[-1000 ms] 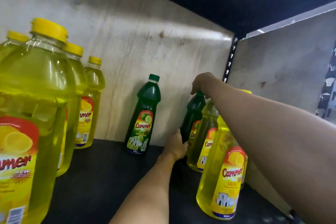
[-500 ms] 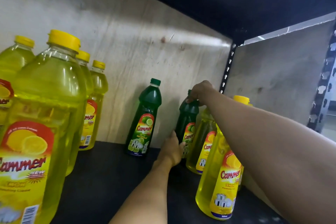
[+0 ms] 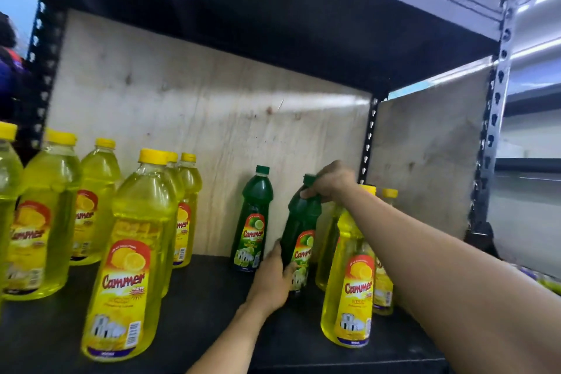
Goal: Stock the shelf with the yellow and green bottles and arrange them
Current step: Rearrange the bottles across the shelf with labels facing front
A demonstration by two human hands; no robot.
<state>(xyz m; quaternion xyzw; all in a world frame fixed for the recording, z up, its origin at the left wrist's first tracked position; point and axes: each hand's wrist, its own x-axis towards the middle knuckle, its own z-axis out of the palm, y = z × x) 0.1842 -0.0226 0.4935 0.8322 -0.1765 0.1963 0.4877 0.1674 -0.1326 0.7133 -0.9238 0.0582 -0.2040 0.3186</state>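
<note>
Both hands hold one green bottle [image 3: 302, 223] on the black shelf [image 3: 197, 313]. My right hand [image 3: 329, 182] grips its cap and neck from above. My left hand [image 3: 271, 278] wraps its lower body near the base. The bottle leans slightly left. A second green bottle [image 3: 252, 222] stands upright against the back board, just left of it. Three yellow bottles stand on the right: a near one [image 3: 349, 285], one [image 3: 384, 276] behind my forearm, and one [image 3: 328, 240] partly hidden. Several yellow bottles [image 3: 133, 255] fill the left side.
A plywood back board [image 3: 197, 118] and a side panel [image 3: 425, 155] close the bay. A dark shelf [image 3: 273, 24] hangs overhead. Perforated metal posts [image 3: 494, 118] frame the right side. Bare shelf floor lies between the left yellow group and the green bottles.
The view has pulled back, showing more of the bay. The held green bottle has come forward and left, away from the yellow bottles, with both hands staying on it.
</note>
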